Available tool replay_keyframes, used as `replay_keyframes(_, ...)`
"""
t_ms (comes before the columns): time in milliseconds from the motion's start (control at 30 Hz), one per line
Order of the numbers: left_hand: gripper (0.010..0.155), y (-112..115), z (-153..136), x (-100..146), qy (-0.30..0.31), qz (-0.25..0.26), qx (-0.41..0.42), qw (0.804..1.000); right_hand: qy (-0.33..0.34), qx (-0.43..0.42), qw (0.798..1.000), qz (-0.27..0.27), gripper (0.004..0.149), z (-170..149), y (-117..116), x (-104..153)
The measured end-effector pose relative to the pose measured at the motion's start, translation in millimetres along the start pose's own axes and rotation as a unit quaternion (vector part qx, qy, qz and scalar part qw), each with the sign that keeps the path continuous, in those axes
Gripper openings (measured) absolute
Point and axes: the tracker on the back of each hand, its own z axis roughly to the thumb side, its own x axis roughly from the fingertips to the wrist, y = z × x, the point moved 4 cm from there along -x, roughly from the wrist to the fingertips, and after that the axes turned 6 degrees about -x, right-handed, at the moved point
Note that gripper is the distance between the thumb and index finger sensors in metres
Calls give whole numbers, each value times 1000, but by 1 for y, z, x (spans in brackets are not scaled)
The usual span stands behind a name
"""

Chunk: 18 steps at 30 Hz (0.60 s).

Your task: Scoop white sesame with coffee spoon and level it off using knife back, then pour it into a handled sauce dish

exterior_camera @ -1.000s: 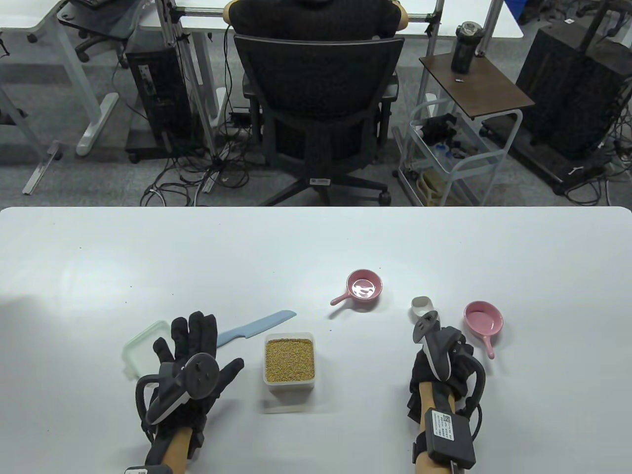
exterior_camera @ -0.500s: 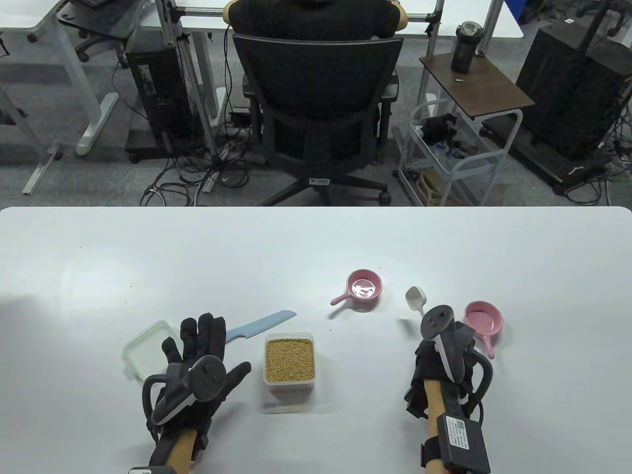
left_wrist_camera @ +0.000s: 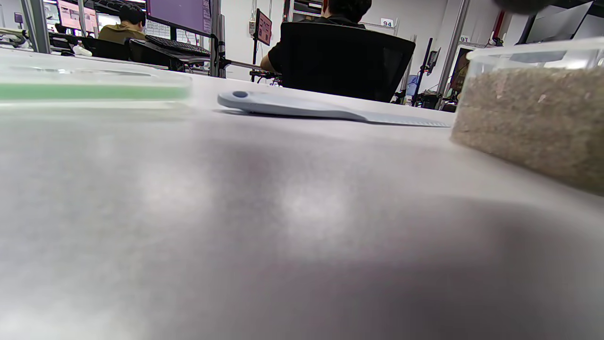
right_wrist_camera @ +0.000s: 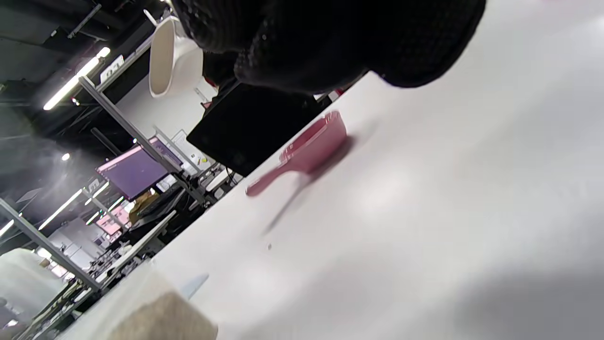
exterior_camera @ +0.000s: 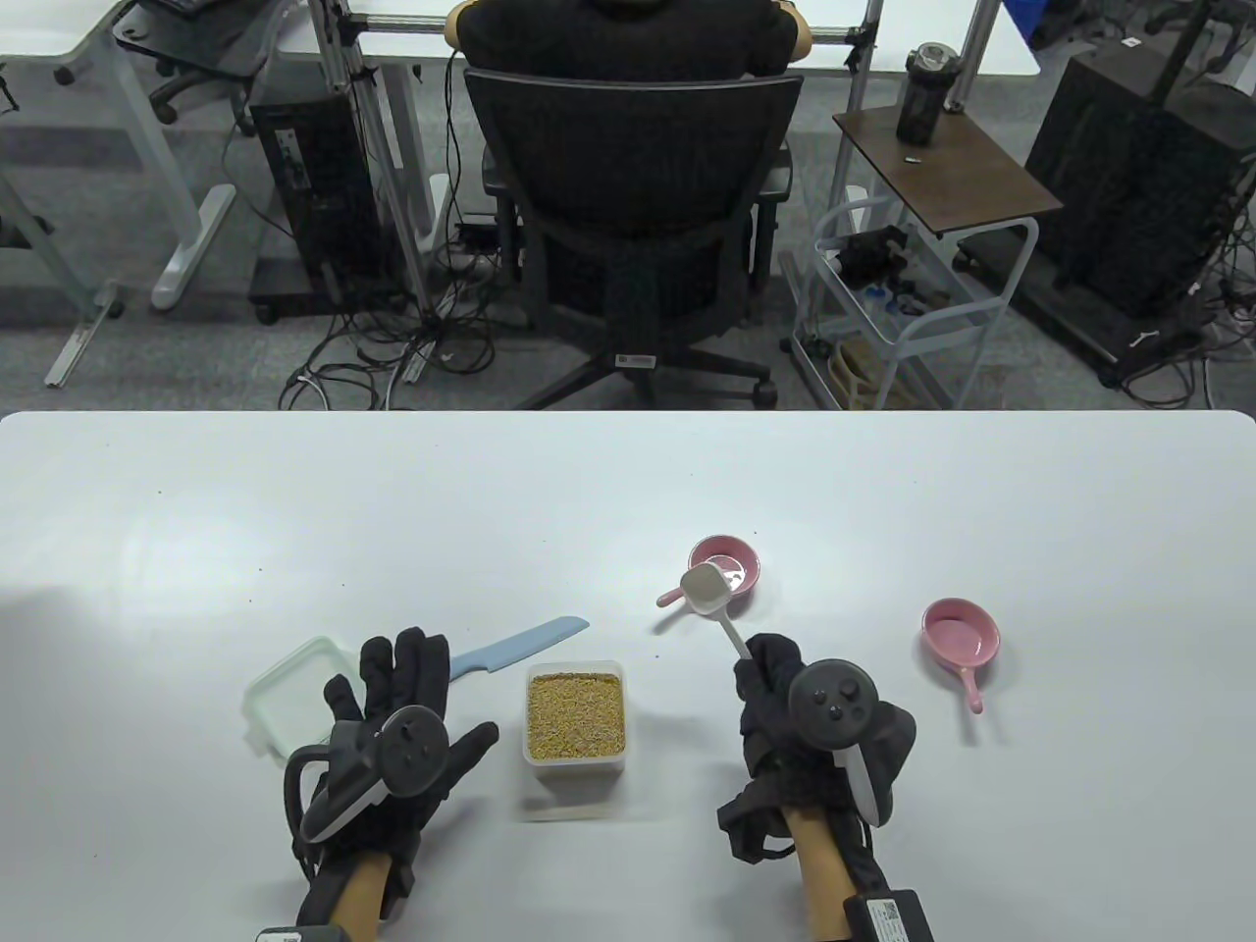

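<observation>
What we cannot make out

The left hand (exterior_camera: 392, 716) covers the knife (exterior_camera: 520, 648) handle and part of the lid (exterior_camera: 280, 682); the spoon (exterior_camera: 711, 599) overlaps the far sauce dish (exterior_camera: 736, 561). In the left wrist view the sesame container (left_wrist_camera: 533, 118) runs off the right edge.

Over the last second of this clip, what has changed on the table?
The right hand, gripping the white coffee spoon, has swung left, away from the right-hand pink sauce dish; the spoon's empty bowl now shows in front of the far pink dish. The left hand edged slightly right, fingers spread, holding nothing. Sesame container, blue knife and lid stayed put.
</observation>
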Motion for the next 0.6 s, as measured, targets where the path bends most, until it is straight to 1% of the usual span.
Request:
replay_keyframes(33, 97, 0, 0, 0, 1, 0, 2, 1000, 2, 3, 1000, 1, 37, 0, 0, 1)
replay_keyframes(100, 97, -1, 3, -1, 9, 0, 12, 1000, 28, -5, 1000, -8, 38, 5, 3, 3)
replay_keyframes(167, 97, -3, 7, -1, 15, 3, 19, 1000, 52, -6, 999, 5, 40, 11, 4, 7)
replay_keyframes(233, 97, -9, 12, -2, 28, 9, 31, 999, 76, 0, 997, 7, 41, 18, 4, 10)
replay_keyframes(333, 98, -15, 21, -7, 56, 0, 54, 997, 123, 45, 991, -10, 40, 34, 2, 18)
replay_keyframes(400, 100, -17, 29, -14, 75, -24, 63, 995, 159, 98, 982, -30, 39, 47, 0, 25)
replay_keyframes(467, 102, -17, 33, -18, 79, -40, 81, 993, 189, 131, 973, -22, 39, 56, -5, 31)
replay_keyframes(500, 103, -16, 36, -22, 83, -57, 98, 990, 204, 144, 968, -19, 38, 62, -9, 35)
replay_keyframes(567, 106, -12, 43, -29, 95, -91, 117, 984, 238, 189, 952, -34, 38, 72, -15, 43)
replay_keyframes(600, 107, -11, 45, -31, 100, -108, 108, 983, 257, 220, 940, -42, 38, 77, -19, 47)
